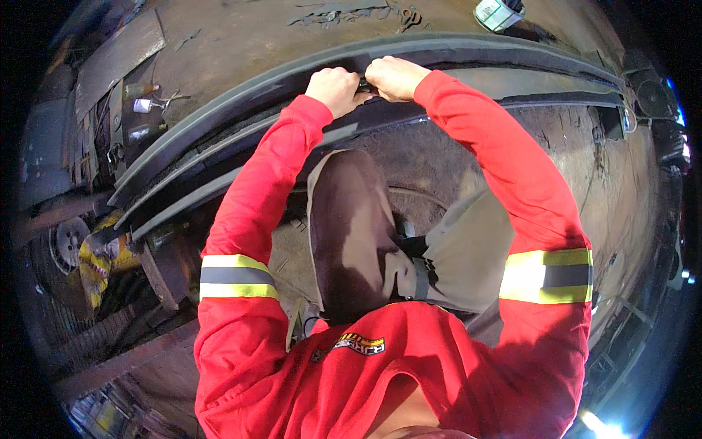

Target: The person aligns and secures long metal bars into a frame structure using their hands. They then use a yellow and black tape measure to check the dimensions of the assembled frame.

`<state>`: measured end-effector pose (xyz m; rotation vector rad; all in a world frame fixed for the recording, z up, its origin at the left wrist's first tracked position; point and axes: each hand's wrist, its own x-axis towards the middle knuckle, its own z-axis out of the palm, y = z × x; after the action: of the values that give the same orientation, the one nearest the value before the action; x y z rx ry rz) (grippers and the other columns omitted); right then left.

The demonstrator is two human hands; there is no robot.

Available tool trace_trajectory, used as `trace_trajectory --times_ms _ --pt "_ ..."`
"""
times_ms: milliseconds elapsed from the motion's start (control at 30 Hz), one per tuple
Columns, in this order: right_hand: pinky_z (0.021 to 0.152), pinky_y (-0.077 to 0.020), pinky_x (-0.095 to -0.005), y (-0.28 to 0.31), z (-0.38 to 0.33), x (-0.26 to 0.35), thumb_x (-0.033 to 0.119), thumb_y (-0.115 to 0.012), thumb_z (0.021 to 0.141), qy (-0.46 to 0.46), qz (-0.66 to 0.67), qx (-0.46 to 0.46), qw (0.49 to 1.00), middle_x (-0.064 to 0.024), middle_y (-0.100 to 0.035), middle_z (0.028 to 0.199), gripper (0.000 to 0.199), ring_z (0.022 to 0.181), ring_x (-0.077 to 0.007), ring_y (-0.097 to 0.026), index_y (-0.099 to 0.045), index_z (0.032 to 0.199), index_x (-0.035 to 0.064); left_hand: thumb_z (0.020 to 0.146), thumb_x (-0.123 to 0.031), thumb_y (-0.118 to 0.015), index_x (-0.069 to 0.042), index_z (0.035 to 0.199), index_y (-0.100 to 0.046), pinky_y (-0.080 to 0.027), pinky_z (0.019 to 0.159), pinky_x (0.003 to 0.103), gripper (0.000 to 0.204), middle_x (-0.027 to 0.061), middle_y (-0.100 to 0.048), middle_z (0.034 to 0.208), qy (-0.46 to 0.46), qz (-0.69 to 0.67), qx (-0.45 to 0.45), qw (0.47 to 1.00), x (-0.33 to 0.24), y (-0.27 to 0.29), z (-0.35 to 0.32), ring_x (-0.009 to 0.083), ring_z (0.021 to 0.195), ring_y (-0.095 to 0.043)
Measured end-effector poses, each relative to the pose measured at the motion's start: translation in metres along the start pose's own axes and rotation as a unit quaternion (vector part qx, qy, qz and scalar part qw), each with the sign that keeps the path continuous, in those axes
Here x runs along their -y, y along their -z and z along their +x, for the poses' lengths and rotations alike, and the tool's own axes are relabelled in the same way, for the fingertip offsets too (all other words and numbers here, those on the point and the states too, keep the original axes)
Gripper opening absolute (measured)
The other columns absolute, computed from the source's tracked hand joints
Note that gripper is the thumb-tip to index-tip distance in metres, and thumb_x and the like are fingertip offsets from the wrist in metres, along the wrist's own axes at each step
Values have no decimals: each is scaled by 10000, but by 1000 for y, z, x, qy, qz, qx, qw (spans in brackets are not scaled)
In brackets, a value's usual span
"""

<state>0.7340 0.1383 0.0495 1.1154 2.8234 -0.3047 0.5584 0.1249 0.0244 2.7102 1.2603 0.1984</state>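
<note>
Both my hands are close together over a long dark metal beam (241,102), which runs from left to right in front of my knees. My left hand (335,91) is closed, its knuckles up and its thumb pointing toward the other hand. Just to its right, my right hand (395,78) is curled shut with the fingers turned down. A small dark piece shows between the hands, too hidden to name. The fingertips are out of sight behind the knuckles. Other long metal strips (190,197) lie alongside, nearer to me.
Scissors (411,18) and dark scraps (336,13) lie beyond the beam, with a white bucket (496,14) at the far right. At left are a metal plate (121,58), a small white container (142,106), a round disc (71,241) and a yellow object (99,263).
</note>
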Motion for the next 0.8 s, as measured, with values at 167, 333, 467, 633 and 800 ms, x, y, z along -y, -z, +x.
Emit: trace_trajectory --times_ms 167,333,467,633,800 --pt "697 -532 -434 -9 -8 8 72 -623 700 0 -49 -55 997 -176 -647 759 58 766 -333 -659 -661 720 33 737 -342 -682 -49 803 -628 -514 701 418 305 137 -654 753 0 6 -81 997 -1 -19 -4 303 764 -650" --pt "713 -528 -389 -28 -8 16 102 -587 740 -3 -73 -131 989 -101 -640 842 77 861 -270 -628 -649 747 57 706 -302 -696 -56 840 -610 -499 754 399 294 117 -663 816 58 16 -85 995 -6 -30 -1 294 807 -651" --pt "694 -524 -371 -40 -8 12 105 -575 749 -6 -87 -190 978 -68 -613 860 71 863 -248 -609 -626 785 72 773 -223 -621 -69 855 -615 -490 796 396 175 117 -675 853 105 63 -69 990 -14 -34 2 277 838 -661" --pt "698 -519 -360 -49 -13 6 92 -594 721 -28 -64 -261 963 -48 -583 818 67 845 -238 -599 -612 783 74 842 -162 -505 -74 859 -613 -482 811 406 140 123 -679 858 116 103 -60 986 -22 -35 10 275 845 -666" --pt "783 -503 -412 -2 -14 -8 417 -702 730 -105 181 4 978 -137 -679 944 429 886 -288 -644 -686 941 43 764 -328 -680 -72 935 -580 -502 731 413 324 130 -652 799 83 90 -86 989 -6 -37 -3 300 788 -655"
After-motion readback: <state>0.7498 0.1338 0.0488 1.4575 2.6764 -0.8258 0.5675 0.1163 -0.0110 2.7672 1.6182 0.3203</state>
